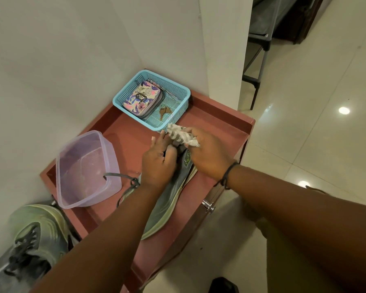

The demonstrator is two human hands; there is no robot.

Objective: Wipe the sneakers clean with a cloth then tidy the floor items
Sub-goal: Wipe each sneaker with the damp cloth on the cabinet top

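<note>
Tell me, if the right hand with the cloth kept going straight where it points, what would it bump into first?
Probably the blue basket: the right hand points up-left toward its near wall. Depth is hard to judge.

Translucent plastic tub (pixel 87 168), perforated plastic basket (pixel 179 89), glossy floor tiles (pixel 317 127).

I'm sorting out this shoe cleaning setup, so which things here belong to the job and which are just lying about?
Part of the job:
- grey sneaker on the red cabinet top, gripped by the left hand
- white cloth in the right hand
- second sneaker at lower left
- clear plastic tub

Just lying about:
- blue basket
- floral pouch
- keys
</note>
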